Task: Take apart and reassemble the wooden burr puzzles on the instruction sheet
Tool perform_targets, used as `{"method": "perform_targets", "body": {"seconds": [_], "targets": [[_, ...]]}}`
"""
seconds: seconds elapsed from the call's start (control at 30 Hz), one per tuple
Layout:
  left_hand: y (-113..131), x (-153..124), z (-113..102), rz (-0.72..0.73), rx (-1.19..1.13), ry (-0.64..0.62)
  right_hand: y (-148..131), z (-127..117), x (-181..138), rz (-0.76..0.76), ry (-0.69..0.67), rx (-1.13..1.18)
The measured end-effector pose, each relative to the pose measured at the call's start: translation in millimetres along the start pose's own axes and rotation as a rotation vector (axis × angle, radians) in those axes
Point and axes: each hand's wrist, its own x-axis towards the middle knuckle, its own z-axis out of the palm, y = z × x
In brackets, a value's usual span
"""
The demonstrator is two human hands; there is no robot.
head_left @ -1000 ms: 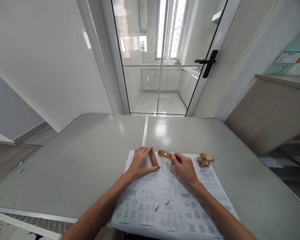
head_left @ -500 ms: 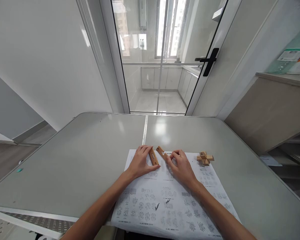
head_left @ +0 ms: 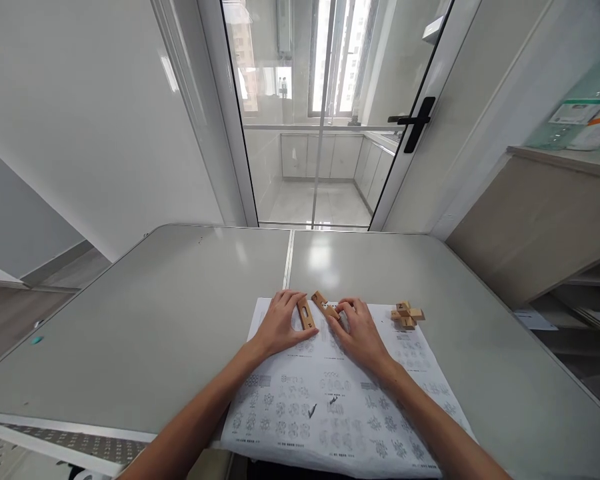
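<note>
My left hand (head_left: 280,325) rests on a printed paper sheet (head_left: 340,400) and pinches a notched wooden stick (head_left: 305,313) between thumb and fingers. My right hand (head_left: 359,330) grips a second notched wooden stick (head_left: 323,303) at its near end; the stick points away to the left, close beside the first one. A small assembled cross of wooden pieces (head_left: 407,314) lies on the sheet to the right of my right hand, untouched.
The sheet lies at the near edge of a grey folding table (head_left: 180,320) with a seam down its middle. A glass door (head_left: 320,113) with a black handle stands beyond the table. A beige counter (head_left: 545,220) is on the right.
My right hand has swung its stick from lying crosswise to pointing away, and has brought it left, close to the stick in my left hand. My left hand has hardly moved.
</note>
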Motion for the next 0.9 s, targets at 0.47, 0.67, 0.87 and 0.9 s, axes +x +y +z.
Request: {"method": "perform_targets", "body": {"seconds": [0.47, 0.67, 0.87, 0.9], "targets": [[2.3, -2.5, 0.4, 0.045, -0.095, -0.039, -4.9, -1.1, -2.7, -0.137, -0.114, 0.03], [6.4, -1.7, -0.5, 0.117, -0.065, -0.057, -8.3, -4.1, -4.0, -0.213, -0.174, 0.054], [8.9, -1.8, -3.0, 0.129, 0.001, -0.078, -8.2, -5.5, -3.6, -0.27, -0.206, 0.057], [9.4, -1.9, -3.6, 0.13, 0.01, -0.089, -8.5, -6.0, -3.6, -0.273, -0.21, 0.057]]}}
